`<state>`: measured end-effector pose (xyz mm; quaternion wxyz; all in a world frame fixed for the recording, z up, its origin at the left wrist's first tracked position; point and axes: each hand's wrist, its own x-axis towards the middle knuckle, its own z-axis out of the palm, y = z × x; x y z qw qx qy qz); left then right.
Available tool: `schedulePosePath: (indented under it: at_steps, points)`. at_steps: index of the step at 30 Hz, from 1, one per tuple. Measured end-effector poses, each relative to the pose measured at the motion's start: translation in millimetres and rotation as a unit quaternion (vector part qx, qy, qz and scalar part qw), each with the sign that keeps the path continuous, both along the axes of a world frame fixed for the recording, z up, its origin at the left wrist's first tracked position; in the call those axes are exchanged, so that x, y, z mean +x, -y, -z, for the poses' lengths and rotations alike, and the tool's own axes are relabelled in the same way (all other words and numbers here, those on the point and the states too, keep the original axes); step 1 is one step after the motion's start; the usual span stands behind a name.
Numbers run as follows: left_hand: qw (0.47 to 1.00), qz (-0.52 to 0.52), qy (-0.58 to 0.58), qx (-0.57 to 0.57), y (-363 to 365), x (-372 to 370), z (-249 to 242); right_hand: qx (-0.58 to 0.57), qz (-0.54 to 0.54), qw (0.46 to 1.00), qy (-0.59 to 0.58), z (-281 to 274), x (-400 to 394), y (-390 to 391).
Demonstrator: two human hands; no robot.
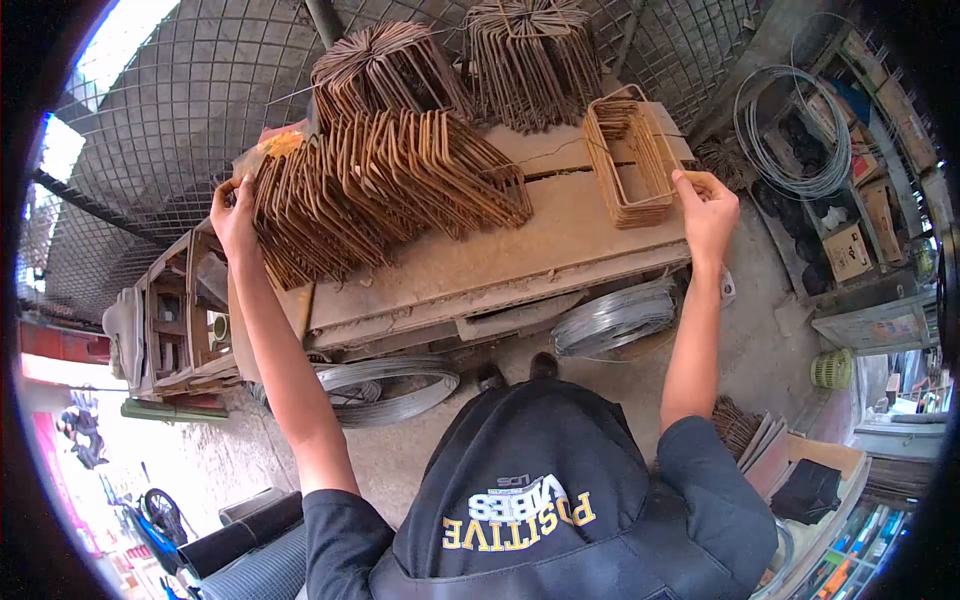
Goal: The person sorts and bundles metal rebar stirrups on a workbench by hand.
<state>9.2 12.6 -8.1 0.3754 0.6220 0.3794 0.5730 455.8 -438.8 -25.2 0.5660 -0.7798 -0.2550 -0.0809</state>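
Note:
A long leaning row of rusty rebar stirrups (385,185) lies across the left half of the workbench (470,275). At that row's left end is my left hand (236,215), thumb and fingers closed on the edge of the outermost stirrup. Toward the right of the bench, a neat stack of rectangular stirrups (628,165) lies with its bent bars lined up. My right hand (708,212) pinches the right side of this stack at its upper bars. The fingertips of both hands are partly hidden.
Two tied bundles of stirrups (385,65) (530,60) stand at the back against wire mesh (230,80). Coils of wire (615,318) (385,390) lie under the bench. Another wire coil (795,135) hangs at right, by shelves with boxes (848,252).

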Motion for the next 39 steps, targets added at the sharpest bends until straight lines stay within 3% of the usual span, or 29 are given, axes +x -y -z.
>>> schedulePosePath:
  at_steps: [8, 11, 14, 16, 19, 26, 27, 28, 30, 31, 36, 39]
  points:
    - [1.0, -0.008, -0.003, -0.011, 3.7, 0.7, -2.5, 0.047, -0.016, 0.998, 0.037, -16.4, -12.2, -27.0]
    - [1.0, -0.001, 0.007, -0.016, 5.6, 0.9, -3.3, -0.028, -0.036, 0.997, 0.062, -17.9, -21.7, -40.9]
    - [0.999, 0.005, 0.02, -0.033, 2.0, -0.2, -0.9, -0.025, -0.078, 0.994, 0.076, -15.6, -30.8, -59.7]
    - [0.999, 0.008, 0.033, -0.038, 1.2, 1.1, -0.6, -0.026, -0.095, 0.994, 0.038, -17.8, -32.9, -71.6]
    - [1.0, 0.001, 0.016, -0.018, 4.4, 1.3, -2.3, 0.0, -0.203, 0.976, -0.082, -31.9, -35.8, -86.2]
    - [0.999, 0.005, 0.031, -0.023, 1.1, 0.6, -0.2, 0.017, -0.318, 0.945, -0.069, -55.9, -51.6, -133.8]
    - [1.0, 0.0, 0.02, -0.021, 1.3, 0.1, -0.6, -0.063, -0.337, 0.933, -0.11, -73.9, -56.9, -134.4]
    - [1.0, -0.002, 0.02, -0.021, 1.3, 0.8, -0.8, -0.063, -0.338, 0.932, -0.11, -73.2, -58.9, -142.5]
    - [0.999, 0.008, 0.032, -0.019, 1.5, 1.3, -0.2, 0.001, -0.442, 0.877, -0.189, -68.9, -59.6, -166.0]
    - [0.999, 0.011, 0.028, -0.031, 2.6, 0.4, -1.2, -0.034, -0.432, 0.879, -0.198, -68.2, -64.1, -176.2]
    - [0.999, -0.01, 0.008, -0.033, 7.9, 2.2, -5.9, -0.041, -0.45, 0.876, -0.169, -58.9, -78.4, -191.2]
    - [0.999, -0.03, -0.018, -0.037, 10.7, 3.0, -7.9, -0.122, -0.439, 0.883, -0.11, -45.9, -76.7, -192.9]
